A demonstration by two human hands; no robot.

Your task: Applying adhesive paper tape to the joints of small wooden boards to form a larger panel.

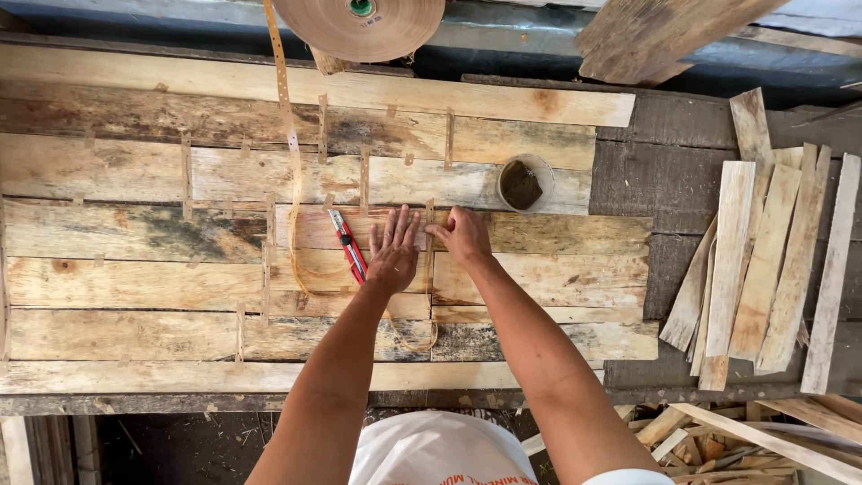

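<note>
**Hands pressing tape over a seam in the veneer sheets**

Veneer sheets (180, 233) lie edge to edge across the workbench (664, 180), joined by short strips of brown tape. The left hand (393, 253) rests flat, fingers spread and straight, palm down on the wood just beside a red utility knife (348, 244); it grips nothing. The right hand (462, 235) is curled loosely, fingertips pinching or pressing a tape strip (429, 224) that runs across the seam; whether it holds the strip or only presses it down cannot be told. Both forearms reach straight forward from the body, wrists low, nearly parallel.

Judging from this, the loose tape tail (292, 180) hanging from the tape roll (359, 22) loops under the left wrist and could snag or drag if that arm shifts. The knife lies touching-close to the left fingers, so a sideways slide risks a nick if the blade is out; its state is not visible. Thin sheets may also slip apart at the seam under uneven pressure. A small cup (524, 183) stands near, and a pile of offcuts (763, 269) lies well apart to the right.
</note>
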